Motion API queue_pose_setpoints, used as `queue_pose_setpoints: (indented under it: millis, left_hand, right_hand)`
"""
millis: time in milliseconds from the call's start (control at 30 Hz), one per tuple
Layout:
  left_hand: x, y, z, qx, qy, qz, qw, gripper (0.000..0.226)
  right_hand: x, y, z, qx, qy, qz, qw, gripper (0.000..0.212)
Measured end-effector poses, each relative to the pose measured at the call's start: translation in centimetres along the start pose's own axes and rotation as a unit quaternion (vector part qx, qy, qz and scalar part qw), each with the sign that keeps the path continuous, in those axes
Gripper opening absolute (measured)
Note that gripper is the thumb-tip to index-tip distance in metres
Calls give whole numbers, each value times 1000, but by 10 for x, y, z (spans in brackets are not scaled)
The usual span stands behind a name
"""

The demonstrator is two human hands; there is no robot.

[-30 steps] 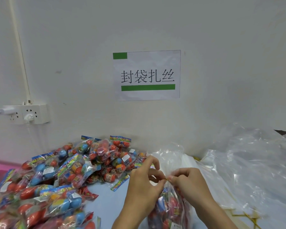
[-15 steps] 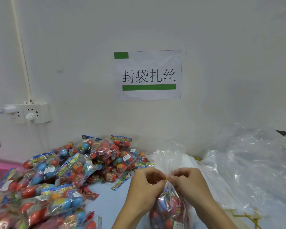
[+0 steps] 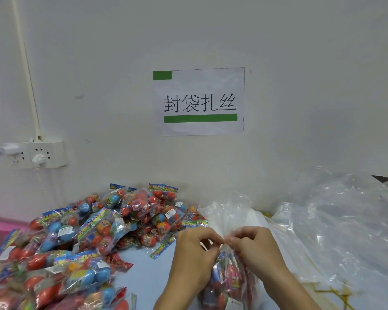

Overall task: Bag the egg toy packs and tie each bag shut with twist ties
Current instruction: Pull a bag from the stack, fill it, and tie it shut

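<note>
A clear plastic bag (image 3: 227,278) filled with egg toy packs stands in front of me, its gathered neck fanning upward. My left hand (image 3: 195,251) and my right hand (image 3: 253,249) meet at the neck, each pinching an end of a thin gold twist tie (image 3: 225,242) wrapped round it. A large heap of loose egg toy packs (image 3: 103,229) with red, blue and orange eggs covers the table's left side.
A pile of empty clear plastic bags (image 3: 336,227) lies at the right, with gold twist ties (image 3: 343,296) under its near edge. The pale blue table (image 3: 148,276) meets a white wall carrying a paper sign (image 3: 199,101) and a power socket (image 3: 35,154).
My left hand's fingers, raised a second ago, have curled down onto the tie. Both hands stay at the bag's neck.
</note>
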State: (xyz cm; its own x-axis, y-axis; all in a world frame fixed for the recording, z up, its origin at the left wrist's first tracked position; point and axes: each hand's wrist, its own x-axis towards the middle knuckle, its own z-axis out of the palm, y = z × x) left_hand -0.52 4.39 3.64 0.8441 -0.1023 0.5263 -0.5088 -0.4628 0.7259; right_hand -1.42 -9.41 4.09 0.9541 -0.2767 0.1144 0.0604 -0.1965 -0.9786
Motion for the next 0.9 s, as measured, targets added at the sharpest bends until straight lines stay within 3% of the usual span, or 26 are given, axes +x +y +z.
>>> queue_pose_setpoints:
  millis: [133, 300, 533, 767, 900]
  left_hand:
    - [-1, 0, 0, 2, -2, -12, 1000, 26]
    - [0, 3, 3, -144, -17, -139, 980, 13]
    - [4, 3, 1, -199, -42, -193, 960, 18]
    - [3, 1, -4, -214, -56, -169, 960, 17]
    - [3, 1, -8, -158, -50, -120, 979, 17]
  right_hand:
    - [0, 0, 0, 3, 2, -1, 1000, 20]
    - [1, 0, 0, 2, 6, -14, 1000, 17]
    - [1, 1, 0, -23, -5, -44, 999, 24]
    - [1, 1, 1, -37, -3, -52, 998, 26]
    - [2, 1, 0, -50, -3, -51, 997, 22]
